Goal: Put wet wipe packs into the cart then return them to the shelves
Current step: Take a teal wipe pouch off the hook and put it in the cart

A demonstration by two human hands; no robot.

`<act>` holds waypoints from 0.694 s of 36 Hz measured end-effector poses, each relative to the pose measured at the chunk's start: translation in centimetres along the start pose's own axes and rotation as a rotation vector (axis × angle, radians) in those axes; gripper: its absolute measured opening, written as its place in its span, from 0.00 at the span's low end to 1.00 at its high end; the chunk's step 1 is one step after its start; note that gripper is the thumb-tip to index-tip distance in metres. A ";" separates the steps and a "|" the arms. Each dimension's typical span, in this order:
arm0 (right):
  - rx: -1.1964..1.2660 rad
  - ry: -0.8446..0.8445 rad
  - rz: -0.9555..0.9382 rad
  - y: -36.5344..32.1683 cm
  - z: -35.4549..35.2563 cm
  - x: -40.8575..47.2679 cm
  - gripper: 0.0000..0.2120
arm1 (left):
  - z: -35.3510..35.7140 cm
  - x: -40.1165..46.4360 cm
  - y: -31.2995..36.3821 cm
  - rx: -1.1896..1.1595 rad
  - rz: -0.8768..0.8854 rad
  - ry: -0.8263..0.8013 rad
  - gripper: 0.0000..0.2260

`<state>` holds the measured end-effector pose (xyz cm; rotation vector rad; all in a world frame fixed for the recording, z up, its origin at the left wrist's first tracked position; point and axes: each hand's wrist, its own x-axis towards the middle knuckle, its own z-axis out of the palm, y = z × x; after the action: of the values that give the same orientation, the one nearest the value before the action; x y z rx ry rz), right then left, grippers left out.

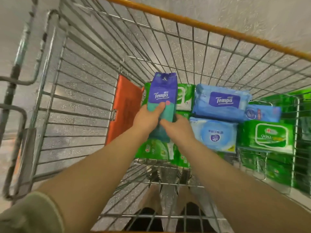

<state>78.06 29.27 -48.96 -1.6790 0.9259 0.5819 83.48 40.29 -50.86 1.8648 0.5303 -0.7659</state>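
Cart (185,52): one held pack (162,96)

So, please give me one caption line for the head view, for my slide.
Both hands, left hand and right hand, hold a purple Tempo pack upright inside the wire cart.

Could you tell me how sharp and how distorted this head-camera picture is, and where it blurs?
Head view: wide-angle bending curves the cart wires and its orange rim; the left edge and the green packs at far right smear with motion blur; the purple Tempo pack held by the left hand and right hand reads clearly; light is flat, with no strong glare.
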 end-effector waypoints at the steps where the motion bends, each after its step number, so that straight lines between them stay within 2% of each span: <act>1: -0.021 -0.022 0.003 -0.2 -0.3 -0.3 0.20 | 0.1 -0.5 0.1 0.025 -0.011 0.015 0.34; 4: -0.049 -0.070 0.025 -0.8 -1.6 -1.1 0.14 | 0.1 -2.1 0.8 0.153 -0.047 0.044 0.39; 6: -0.114 -0.064 0.023 -1.2 -2.8 -1.7 0.13 | 0.0 -3.5 1.5 0.197 -0.056 0.056 0.30; 7: -0.150 -0.054 0.009 -1.4 -3.4 -2.1 0.18 | -0.1 -4.2 1.6 0.207 -0.051 0.070 0.26; 9: -0.197 -0.013 -0.015 -1.9 -4.7 -2.8 0.24 | -0.3 -5.6 1.6 0.217 -0.023 0.093 0.25; 13: -0.299 0.013 -0.058 -3.3 -7.0 -5.1 0.28 | -0.8 -9.1 2.5 0.242 0.098 0.145 0.20; 15: -0.310 0.031 -0.090 -4.1 -8.3 -6.7 0.25 | -1.0 -11.4 4.1 0.281 0.161 0.166 0.15; 16: -0.320 0.042 -0.114 -4.5 -9.0 -7.5 0.19 | -1.1 -12.5 5.0 0.300 0.194 0.175 0.13; 18: -0.342 0.056 -0.149 -5.1 -10.7 -9.1 0.16 | -1.3 -15.0 6.8 0.321 0.276 0.183 0.15; 20: -0.379 0.070 -0.217 -5.8 -12.5 -10.9 0.26 | -1.4 -17.7 8.8 0.364 0.333 0.181 0.18; 22: -0.399 0.103 -0.292 -6.5 -14.4 -12.8 0.29 | -1.6 -19.9 10.4 0.415 0.365 0.196 0.16; 23: -0.405 0.113 -0.323 -6.8 -15.4 -13.7 0.29 | -1.6 -21.0 11.1 0.439 0.363 0.207 0.18; 25: -0.439 0.141 -0.377 -7.4 -17.4 -15.5 0.28 | -2.0 -22.8 12.3 0.474 0.346 0.220 0.29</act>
<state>73.83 18.01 -27.67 -2.2475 0.5759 0.4315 76.13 36.85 -26.21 2.4176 0.1520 -0.4800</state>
